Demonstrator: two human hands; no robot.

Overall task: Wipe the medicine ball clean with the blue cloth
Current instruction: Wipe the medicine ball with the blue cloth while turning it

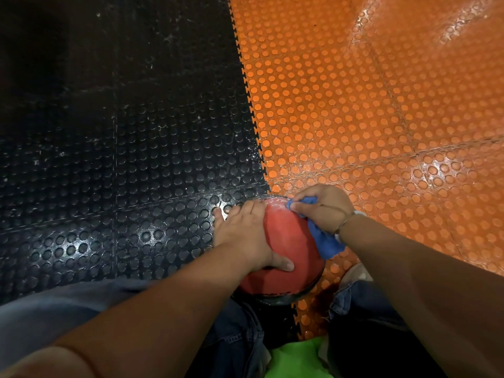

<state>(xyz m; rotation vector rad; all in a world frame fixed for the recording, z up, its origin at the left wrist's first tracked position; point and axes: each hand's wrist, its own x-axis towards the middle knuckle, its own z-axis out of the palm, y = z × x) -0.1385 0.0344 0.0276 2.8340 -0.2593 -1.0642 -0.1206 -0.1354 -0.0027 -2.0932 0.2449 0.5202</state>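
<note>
Person is crouching or sitting low over the floor, head view looking down between the knees.

Medicine ball (289, 241): red, with a black band showing at its near lower edge. It is sitting on the floor right at the toothed seam where the black studded tiles (122, 159) are meeting the orange studded tiles (368, 105), between the person's legs.

Left hand (242, 230): lying flat against the ball's left side. Its fingers (234, 211) are extended and relaxed rather than clenched, reaching down the far-left curve toward the black tiles. The thumb is spreading across the near red face. It is bracing the ball, not gripping it.

Right hand (324, 207): sitting on the ball's upper far-right part, fingers curled and grasping the blue cloth (326, 242). A bunched corner of cloth is poking out by the fingertips and touching a pale, dusty-looking patch on the ball's top. The rest is trailing down from under the palm along the ball's right side.

A thin bracelet (342, 225) is circling the right wrist. Blue jeans (240, 331) are covering both legs, a light shoe (354, 274) is showing just right of the ball, and a bright green garment (297, 358) is filling the bottom edge.
</note>
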